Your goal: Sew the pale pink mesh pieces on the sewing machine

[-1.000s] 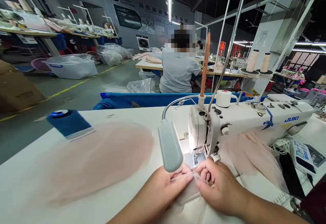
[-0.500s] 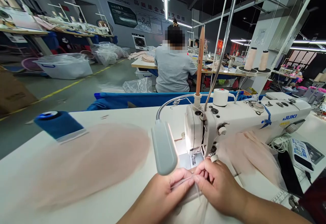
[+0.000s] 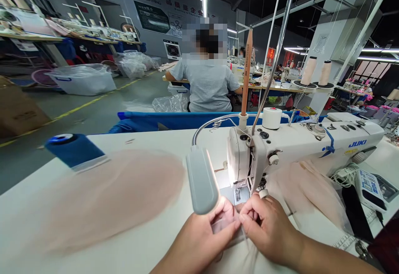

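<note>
My left hand [image 3: 204, 234] and my right hand [image 3: 268, 228] meet just in front of the presser foot [image 3: 239, 187] of a white JUKI sewing machine [image 3: 305, 145]. Both pinch the edge of a thin, sheer pink fabric piece [image 3: 229, 230], thumbs and fingertips pressed together on it. The grey lamp head [image 3: 202, 180] on a gooseneck hangs right above my left hand and hides part of it. More of the same pale pink mesh [image 3: 102, 197] lies spread flat to the left on the white table [image 3: 149, 141].
A blue thread cone [image 3: 73, 149] lies on its side at the table's left. Pink fabric [image 3: 308, 188] is bunched under the machine arm, with a control box [image 3: 372, 188] and cables at right. A person in a grey shirt [image 3: 207, 85] sits ahead, beyond a blue bin edge [image 3: 174, 120].
My hands stay at the presser foot. The fingers have re-gripped the fabric edge, the left thumb now lifted higher beside the lamp head. The view has shifted slightly.
</note>
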The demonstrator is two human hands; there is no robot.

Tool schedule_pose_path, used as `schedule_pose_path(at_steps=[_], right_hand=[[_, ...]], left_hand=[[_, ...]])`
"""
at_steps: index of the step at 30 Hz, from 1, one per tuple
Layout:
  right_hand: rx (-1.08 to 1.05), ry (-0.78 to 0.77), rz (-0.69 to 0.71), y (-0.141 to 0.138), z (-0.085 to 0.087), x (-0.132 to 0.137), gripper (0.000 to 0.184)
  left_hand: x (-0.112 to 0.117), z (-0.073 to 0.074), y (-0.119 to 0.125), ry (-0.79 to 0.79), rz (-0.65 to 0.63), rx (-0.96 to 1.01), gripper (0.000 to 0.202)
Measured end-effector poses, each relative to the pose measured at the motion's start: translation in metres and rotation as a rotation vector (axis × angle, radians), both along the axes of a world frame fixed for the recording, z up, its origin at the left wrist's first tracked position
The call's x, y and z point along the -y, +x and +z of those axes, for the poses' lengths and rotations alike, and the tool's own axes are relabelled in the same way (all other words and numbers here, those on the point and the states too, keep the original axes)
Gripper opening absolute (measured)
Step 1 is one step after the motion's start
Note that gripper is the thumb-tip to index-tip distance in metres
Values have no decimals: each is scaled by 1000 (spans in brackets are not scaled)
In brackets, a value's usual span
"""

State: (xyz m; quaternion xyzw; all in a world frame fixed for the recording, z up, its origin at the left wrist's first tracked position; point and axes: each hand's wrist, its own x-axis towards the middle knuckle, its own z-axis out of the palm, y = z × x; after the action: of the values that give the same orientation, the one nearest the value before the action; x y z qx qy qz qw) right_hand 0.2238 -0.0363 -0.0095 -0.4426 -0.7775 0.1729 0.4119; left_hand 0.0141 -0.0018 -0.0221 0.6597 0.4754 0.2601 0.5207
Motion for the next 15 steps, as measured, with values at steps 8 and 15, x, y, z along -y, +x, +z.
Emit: schedule_pose_path(at_steps=[8,15], right_hand=[[19,50,-4,-1,2,-1,15],[-13,69,7,-2,2,0,14]], left_hand=[[1,15,2,-109,-104,23,47],[2,25,1,-29,-95,-65,34]])
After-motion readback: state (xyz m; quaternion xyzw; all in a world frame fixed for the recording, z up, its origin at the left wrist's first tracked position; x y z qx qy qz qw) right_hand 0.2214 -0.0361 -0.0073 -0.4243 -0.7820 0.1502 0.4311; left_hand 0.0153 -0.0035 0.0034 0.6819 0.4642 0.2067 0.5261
